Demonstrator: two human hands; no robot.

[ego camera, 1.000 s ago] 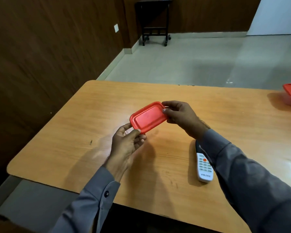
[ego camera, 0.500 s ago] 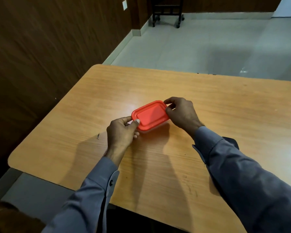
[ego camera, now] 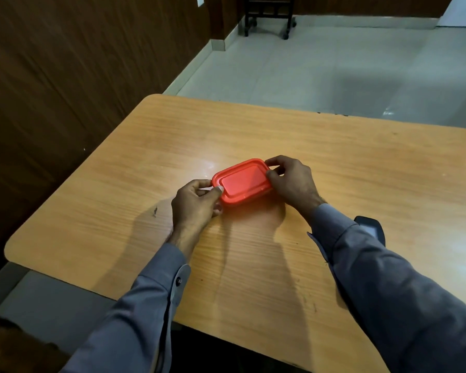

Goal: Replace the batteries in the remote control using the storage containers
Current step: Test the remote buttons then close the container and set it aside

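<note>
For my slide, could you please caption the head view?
Both hands, left and right, grip a red-lidded container on the wooden table.

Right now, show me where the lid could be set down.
Bare table runs beyond the red container to the far edge, and left of the left hand. The right hand side is tighter: the sleeve covers a dark object.
</note>
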